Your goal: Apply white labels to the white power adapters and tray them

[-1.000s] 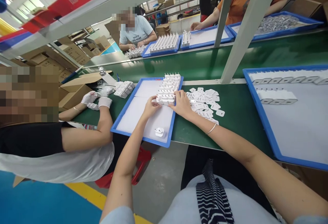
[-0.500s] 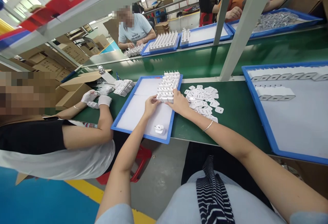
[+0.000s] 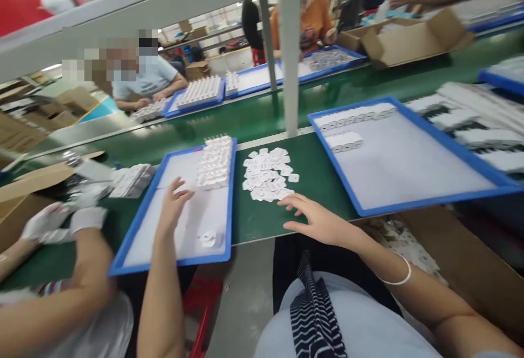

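Note:
My left hand (image 3: 174, 208) hovers over a blue-rimmed white tray (image 3: 141, 240), its fingers apart and holding nothing. Just right of it, rows of white plastic housings with metal pins (image 3: 215, 161) stand in the tray's far right part. A single white housing (image 3: 210, 238) sits near the tray's front right corner. My right hand (image 3: 309, 216) is open and bare, fingers spread, by the near edge of a loose pile of flat white plastic plates (image 3: 268, 175) on the green bench; whether a fingertip touches them I cannot tell.
A second blue-rimmed tray (image 3: 368, 164) at right holds short rows of white housings (image 3: 346, 142). A grey upright post (image 3: 290, 52) rises behind the pile. At left, a co-worker's gloved hands (image 3: 65, 221) work beside a cardboard box (image 3: 20, 213). More people sit across the bench.
Both hands have let go of the pinned housings. My left hand has drawn back leftwards, my right hand to the right beside the plates. The view has swung right.

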`<state>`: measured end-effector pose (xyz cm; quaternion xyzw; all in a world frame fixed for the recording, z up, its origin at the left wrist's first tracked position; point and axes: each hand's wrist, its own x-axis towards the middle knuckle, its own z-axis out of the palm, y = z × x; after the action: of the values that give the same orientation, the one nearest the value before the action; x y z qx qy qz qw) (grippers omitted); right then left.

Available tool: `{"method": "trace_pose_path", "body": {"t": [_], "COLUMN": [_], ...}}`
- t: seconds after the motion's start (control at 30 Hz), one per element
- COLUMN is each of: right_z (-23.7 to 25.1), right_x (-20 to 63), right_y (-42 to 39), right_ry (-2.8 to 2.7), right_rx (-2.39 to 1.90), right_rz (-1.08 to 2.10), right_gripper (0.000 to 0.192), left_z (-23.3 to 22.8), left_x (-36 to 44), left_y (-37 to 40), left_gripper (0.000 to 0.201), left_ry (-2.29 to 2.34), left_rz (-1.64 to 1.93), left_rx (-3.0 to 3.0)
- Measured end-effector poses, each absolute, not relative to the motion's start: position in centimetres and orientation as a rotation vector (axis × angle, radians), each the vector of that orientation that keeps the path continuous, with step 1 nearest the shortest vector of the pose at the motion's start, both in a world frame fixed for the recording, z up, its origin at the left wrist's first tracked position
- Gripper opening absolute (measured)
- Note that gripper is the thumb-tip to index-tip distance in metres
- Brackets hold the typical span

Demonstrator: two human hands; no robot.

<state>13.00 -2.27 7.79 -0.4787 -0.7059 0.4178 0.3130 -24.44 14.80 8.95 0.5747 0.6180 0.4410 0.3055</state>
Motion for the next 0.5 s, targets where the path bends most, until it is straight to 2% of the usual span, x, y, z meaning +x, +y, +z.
{"method": "trace_pose_path", "body": {"t": [0.07, 0.13, 0.23, 0.37, 0.5], "right_z": [7.3, 7.4, 7.9, 7.3, 5.7], "right_x": [17.5, 22.0, 26.9, 28.7, 29.1], "right_y": [-2.3, -1.1, 3.2, 9.7, 11.8], "right_ry": [-1.709, -1.512, -1.28, -1.213, -1.223], "right_rx": [-1.395, -1.663, -1.982, -2.165, -2.289], "right_rz": [1.081, 0.894, 0.501, 0.382, 0.406], "right_gripper": [0.038, 0.041, 0.066, 0.084, 0.077], "left_z": [11.1, 12.7, 13.4, 11.3, 8.4], "left_x": [-24.4, -23.4, -19.7, -13.0, -9.4], "left_y": [13.4, 11.2, 6.6, 1.0, -1.4], "left_gripper": [0.055, 0.054, 0.044, 0.034, 0.028], "left_ry": [1.667, 1.688, 1.618, 1.424, 1.35], "left_rz": [1.298, 1.406, 1.623, 1.655, 1.44], "left_rx": [1.545, 1.573, 1.611, 1.65, 1.58]}}
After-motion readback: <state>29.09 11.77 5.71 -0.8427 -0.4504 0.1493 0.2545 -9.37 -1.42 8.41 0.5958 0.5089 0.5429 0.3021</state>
